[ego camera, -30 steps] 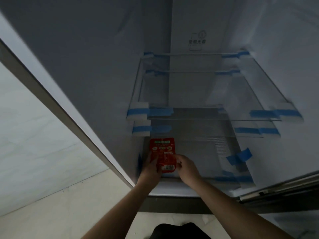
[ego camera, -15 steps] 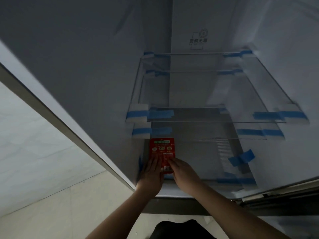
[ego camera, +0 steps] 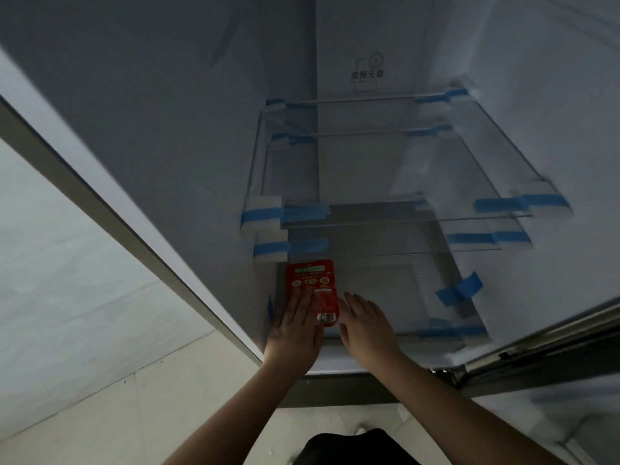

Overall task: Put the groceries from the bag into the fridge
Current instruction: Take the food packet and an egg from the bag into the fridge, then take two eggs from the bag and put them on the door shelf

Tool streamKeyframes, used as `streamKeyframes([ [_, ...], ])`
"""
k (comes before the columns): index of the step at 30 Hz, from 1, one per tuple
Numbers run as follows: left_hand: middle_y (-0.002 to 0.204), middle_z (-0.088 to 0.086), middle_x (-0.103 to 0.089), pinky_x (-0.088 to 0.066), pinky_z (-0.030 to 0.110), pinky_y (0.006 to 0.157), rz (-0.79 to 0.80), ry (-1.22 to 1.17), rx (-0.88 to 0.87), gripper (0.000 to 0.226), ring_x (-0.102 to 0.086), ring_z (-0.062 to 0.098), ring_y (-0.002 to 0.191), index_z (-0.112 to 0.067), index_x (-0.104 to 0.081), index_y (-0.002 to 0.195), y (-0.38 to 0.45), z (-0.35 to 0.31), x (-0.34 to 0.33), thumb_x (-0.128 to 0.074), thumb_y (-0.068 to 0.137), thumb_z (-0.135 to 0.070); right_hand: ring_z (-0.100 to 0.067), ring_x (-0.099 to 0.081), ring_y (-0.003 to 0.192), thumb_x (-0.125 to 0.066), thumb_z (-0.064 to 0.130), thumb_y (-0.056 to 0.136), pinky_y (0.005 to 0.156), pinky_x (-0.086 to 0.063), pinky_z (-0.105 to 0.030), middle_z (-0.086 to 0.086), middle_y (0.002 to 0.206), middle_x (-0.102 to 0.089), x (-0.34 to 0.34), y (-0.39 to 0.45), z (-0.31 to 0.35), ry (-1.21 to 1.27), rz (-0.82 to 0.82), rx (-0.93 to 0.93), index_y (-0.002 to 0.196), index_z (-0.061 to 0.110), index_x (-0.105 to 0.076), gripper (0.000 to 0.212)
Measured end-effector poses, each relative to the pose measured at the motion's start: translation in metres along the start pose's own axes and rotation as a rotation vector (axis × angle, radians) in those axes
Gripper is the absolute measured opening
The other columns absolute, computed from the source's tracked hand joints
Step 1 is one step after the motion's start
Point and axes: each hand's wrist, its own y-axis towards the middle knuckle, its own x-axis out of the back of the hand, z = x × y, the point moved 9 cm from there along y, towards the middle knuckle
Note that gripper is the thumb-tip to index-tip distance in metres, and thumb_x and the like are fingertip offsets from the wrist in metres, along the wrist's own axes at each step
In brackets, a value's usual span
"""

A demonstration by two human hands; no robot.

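At six o'clock, nearest the camera, two bare forearms reach up and forward into the open fridge (ego camera: 167, 135). The left hand (ego camera: 295, 330) lies flat with its fingers spread, palm down, its fingertips resting over the near left part of a red packet (ego camera: 312, 290); it presses rather than grips. The right hand (ego camera: 364, 325) is also flat and open, just beside the packet at its three o'clock side, touching or almost touching the near right corner; which of the two cannot be told. The hands are apart, with the packet's near end between them. The red packet lies flat on the lowest shelf (ego camera: 385, 286), close to the fridge's left wall, its long side running toward twelve o'clock, with a green band of print at the far end and a barcode at the near end. Strips of blue tape (ego camera: 459, 288) hold this shelf at three o'clock. Farther off, toward twelve o'clock, the clear glass shelves (ego camera: 369, 176) stand stacked, their corners padded with white foam blocks (ego camera: 263, 214) taped in blue. Beyond them, a printed label (ego camera: 367, 73) sits on the back wall.
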Motion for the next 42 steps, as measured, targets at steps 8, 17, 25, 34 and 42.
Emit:
streamKeyframes([
  [8, 0.155, 0.005, -0.038, -0.024, 0.050, 0.115, -0.030, 0.069, -0.080, 0.060, -0.030, 0.025, 0.146, -0.019, -0.039, 0.148, -0.036, -0.011, 0.016, -0.031, 0.095, -0.046, -0.028, -0.039, 0.137, -0.048, 0.035, 0.096, 0.114, -0.023, -0.042, -0.011, 0.149, -0.041, 0.012, -0.036, 0.022, -0.036, -0.072, -0.082, 0.143, 0.015, -0.039, 0.052],
  [17, 0.150, 0.008, -0.046, -0.023, 0.053, 0.116, 0.023, 0.155, -0.248, 0.061, -0.036, 0.029, 0.143, -0.017, -0.048, 0.143, -0.093, -0.005, 0.020, -0.023, 0.100, -0.052, -0.028, -0.046, 0.132, -0.026, 0.048, 0.094, 0.109, -0.037, -0.046, -0.012, 0.143, -0.049, 0.009, -0.103, 0.064, -0.128, -0.079, -0.262, 0.139, 0.014, -0.046, 0.060],
  [25, 0.156, 0.009, -0.036, -0.019, 0.052, 0.117, 0.006, 0.132, -0.438, 0.061, -0.025, 0.029, 0.146, -0.019, -0.038, 0.149, -0.128, -0.031, 0.024, -0.027, 0.100, -0.052, -0.028, -0.047, 0.131, -0.030, 0.043, 0.095, 0.109, -0.032, -0.045, -0.012, 0.142, -0.050, 0.013, -0.173, 0.075, -0.142, -0.133, -0.434, 0.137, 0.014, -0.050, 0.055],
  [34, 0.159, 0.005, -0.026, -0.004, 0.046, 0.118, 0.025, 0.143, -0.656, 0.061, -0.015, 0.025, 0.148, -0.022, -0.030, 0.152, -0.168, -0.093, 0.019, -0.027, 0.100, -0.054, -0.026, -0.039, 0.137, -0.026, 0.046, 0.097, 0.112, -0.033, -0.043, -0.011, 0.149, -0.041, 0.020, -0.269, 0.062, -0.097, -0.175, -0.653, 0.145, 0.015, -0.039, 0.059],
  [42, 0.163, 0.005, -0.019, 0.001, 0.045, 0.121, 0.086, 0.108, -0.835, 0.064, -0.008, 0.025, 0.151, -0.023, -0.020, 0.155, -0.243, -0.177, 0.019, -0.012, 0.100, -0.056, -0.026, -0.034, 0.140, -0.033, 0.045, 0.099, 0.115, -0.028, -0.043, -0.010, 0.152, -0.038, 0.020, -0.394, 0.067, -0.065, -0.252, -0.847, 0.146, 0.017, -0.036, 0.056],
])
